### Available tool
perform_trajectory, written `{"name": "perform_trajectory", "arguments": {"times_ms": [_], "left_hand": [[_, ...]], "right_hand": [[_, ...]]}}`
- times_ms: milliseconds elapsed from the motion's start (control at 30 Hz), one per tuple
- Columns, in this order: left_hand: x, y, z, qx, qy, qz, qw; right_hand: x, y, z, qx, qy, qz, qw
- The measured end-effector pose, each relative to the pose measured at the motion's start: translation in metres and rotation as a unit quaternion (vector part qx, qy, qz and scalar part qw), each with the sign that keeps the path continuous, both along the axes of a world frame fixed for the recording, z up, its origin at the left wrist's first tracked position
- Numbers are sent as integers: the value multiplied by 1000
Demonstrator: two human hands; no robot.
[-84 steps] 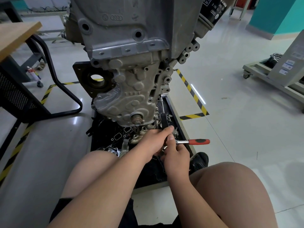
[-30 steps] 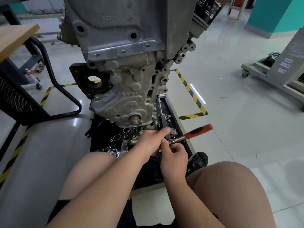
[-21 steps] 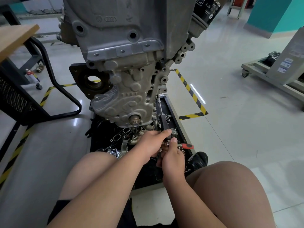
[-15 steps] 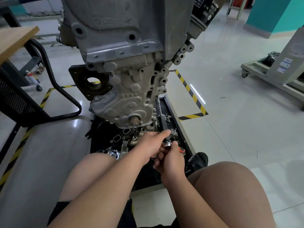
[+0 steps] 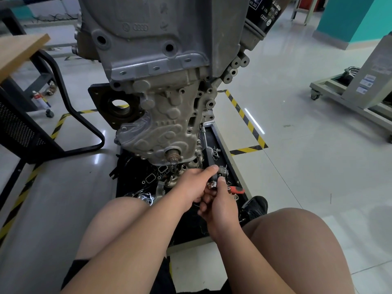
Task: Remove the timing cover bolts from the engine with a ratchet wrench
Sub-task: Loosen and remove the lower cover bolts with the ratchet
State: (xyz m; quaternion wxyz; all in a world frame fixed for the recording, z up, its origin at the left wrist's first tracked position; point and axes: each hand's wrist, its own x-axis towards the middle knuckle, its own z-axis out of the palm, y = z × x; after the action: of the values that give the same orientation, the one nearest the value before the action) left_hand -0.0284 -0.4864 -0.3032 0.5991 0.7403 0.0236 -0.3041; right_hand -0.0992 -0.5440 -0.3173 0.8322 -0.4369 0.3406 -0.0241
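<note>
Engine (image 5: pixel 165 102) overhang above cluttered tray (image 5: pixel 221 137)

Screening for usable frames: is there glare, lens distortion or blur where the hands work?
Head view: wide-angle stretching toward the edges; a bright streak glares on the glossy floor; left hand, right hand and ratchet wrench are evenly lit but slightly soft, the wrench's head hard to read against dark clutter.

We log: engine (image 5: pixel 161 60) dull grey; ratchet wrench (image 5: pixel 236 189) handle red; oil filter (image 5: pixel 265 11) black, white lettering; floor tape (image 5: pixel 244 115) yellow-and-black striped; wall (image 5: pixel 350 18) teal; tray (image 5: pixel 222 141) black.
</note>
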Motion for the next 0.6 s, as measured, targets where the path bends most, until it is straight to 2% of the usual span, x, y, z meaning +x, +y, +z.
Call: {"name": "perform_trajectory", "arguments": {"times_ms": [100, 167, 433, 600], "left_hand": [[1, 0, 0, -2, -7, 9, 1000], [2, 0, 0, -7, -6, 10, 1000], [4, 0, 0, -24, 10, 15, 1000], [5, 1, 3, -38, 38, 16, 998]], "right_hand": [[-2, -1, -1, -118, -4, -13, 993], [-4, -2, -1, -165, 1, -30, 986], [-8, -4, 1, -257, -1, -50, 965], [-6, -8, 4, -298, 1, -28, 954]]}}
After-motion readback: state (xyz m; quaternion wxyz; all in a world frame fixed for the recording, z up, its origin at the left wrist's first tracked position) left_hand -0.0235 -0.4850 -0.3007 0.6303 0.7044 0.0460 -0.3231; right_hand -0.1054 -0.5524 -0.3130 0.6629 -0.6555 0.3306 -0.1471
